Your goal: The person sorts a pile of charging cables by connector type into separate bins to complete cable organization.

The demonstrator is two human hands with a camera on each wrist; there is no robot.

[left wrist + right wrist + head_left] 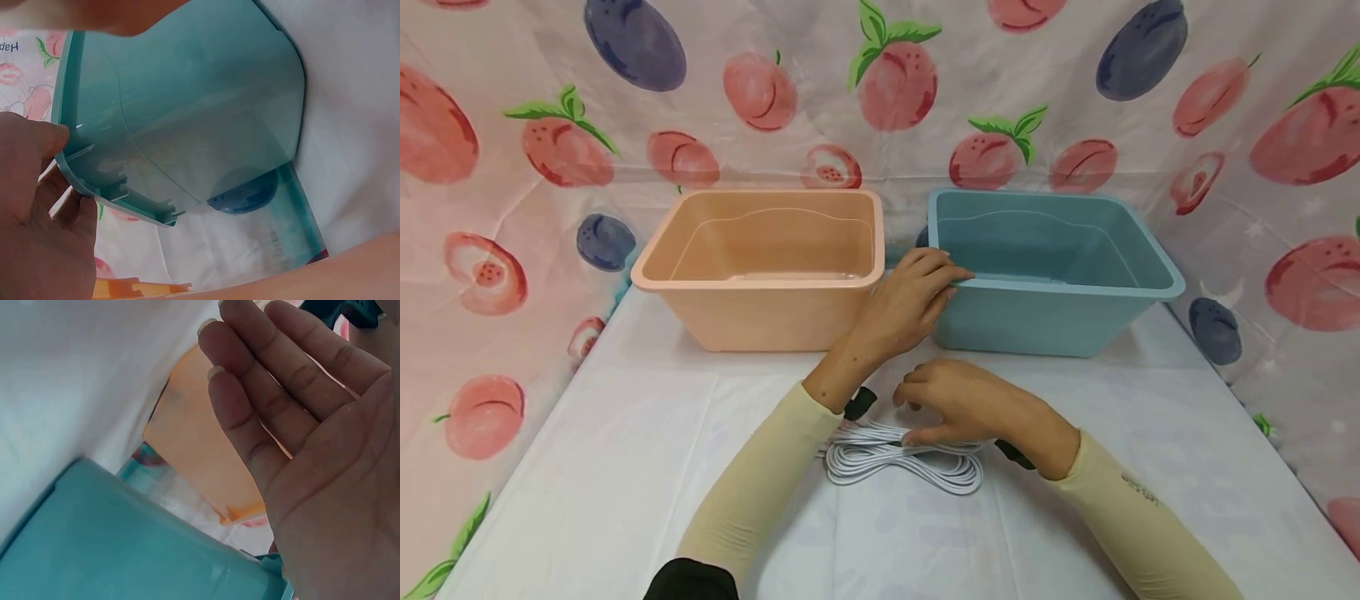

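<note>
My left hand (904, 307) reaches across to the blue-green plastic bin (1026, 323) and grips its rim at the near left corner. In the left wrist view, thumb and fingers (47, 140) lie on either side of that rim. Lower down, my right hand (961, 406) hovers in front of the bin with relaxed fingers and holds nothing. Its palm and fingers (250, 419) show uncurled in the right wrist view. Beneath it lies a bundle of white cable (853, 467), looped and gathered at the middle, partly covered by the right hand.
To the left of the blue-green bin stands a peach-coloured bin (760, 318) of similar shape, a narrow gap between them. A white cloth (610, 467) covers the table. Behind and at the sides hangs a fruit-print curtain (820, 92).
</note>
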